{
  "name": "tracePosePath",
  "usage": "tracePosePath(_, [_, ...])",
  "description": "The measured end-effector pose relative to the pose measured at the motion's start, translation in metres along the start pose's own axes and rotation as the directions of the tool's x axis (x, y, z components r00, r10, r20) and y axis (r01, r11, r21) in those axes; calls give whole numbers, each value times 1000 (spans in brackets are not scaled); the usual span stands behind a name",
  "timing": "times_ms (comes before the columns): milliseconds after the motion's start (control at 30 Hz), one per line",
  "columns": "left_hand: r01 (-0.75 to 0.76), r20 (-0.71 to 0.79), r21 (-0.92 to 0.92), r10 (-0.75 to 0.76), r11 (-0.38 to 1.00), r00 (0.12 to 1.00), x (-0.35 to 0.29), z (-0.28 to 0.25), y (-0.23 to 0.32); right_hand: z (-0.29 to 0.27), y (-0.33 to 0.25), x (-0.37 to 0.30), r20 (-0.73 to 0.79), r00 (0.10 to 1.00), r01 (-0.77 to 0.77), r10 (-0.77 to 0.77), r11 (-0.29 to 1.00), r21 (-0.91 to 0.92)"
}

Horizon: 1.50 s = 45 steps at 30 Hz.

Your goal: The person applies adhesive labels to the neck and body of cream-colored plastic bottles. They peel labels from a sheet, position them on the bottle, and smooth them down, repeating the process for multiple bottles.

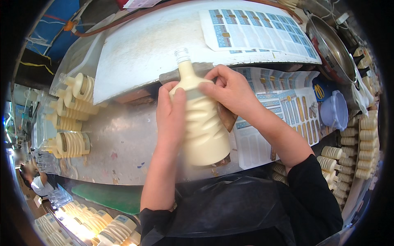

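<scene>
A cream-coloured bottle with a wavy ribbed body and a clear threaded neck lies in front of me, its neck pointing away. My left hand grips its left shoulder, thumb on the upper face. From the right, my right hand presses its thumb on the other shoulder, fingers curled at the edge. Between the two thumbs runs a greyish band, perhaps a label strip; I cannot tell. Partly under the bottle is a brown block. Just right of it lies a sheet of blue and gold labels.
Another label sheet rests on the raised white board. Similar bottles line the left side, with more in crates at lower left and stacks at right. A lavender bucket and yellow-handled scissors sit right.
</scene>
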<state>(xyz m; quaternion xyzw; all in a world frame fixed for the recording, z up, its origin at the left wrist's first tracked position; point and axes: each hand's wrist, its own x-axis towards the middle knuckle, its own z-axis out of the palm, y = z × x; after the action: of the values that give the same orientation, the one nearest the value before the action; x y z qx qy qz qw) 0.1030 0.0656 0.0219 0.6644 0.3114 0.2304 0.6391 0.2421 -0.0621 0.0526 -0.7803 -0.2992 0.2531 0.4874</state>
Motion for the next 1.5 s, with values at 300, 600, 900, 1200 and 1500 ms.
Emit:
tracePosePath(300, [42, 40, -80, -39, 996, 998, -3, -1, 6, -2, 11, 1, 66, 997, -43, 25, 956, 291])
tracePosePath(600, [66, 88, -309, -41, 949, 995, -9, -2, -1, 5, 18, -2, 114, 991, -109, 76, 938, 328])
tracePosePath(900, [61, -13, -388, -72, 919, 997, -10, -7, -7, -11, 7, -9, 196, 980, -117, 30, 884, 453])
tracePosePath(1200, [49, -10, -489, -61, 871, 998, -10, -3, -6, 3, 14, -8, 88, 995, -72, 54, 972, 225])
tracePosePath(1500, [7, -20, -394, -16, 919, 1000, -12, -6, -1, 4, 4, -14, 36, 999, -45, 39, 985, 167])
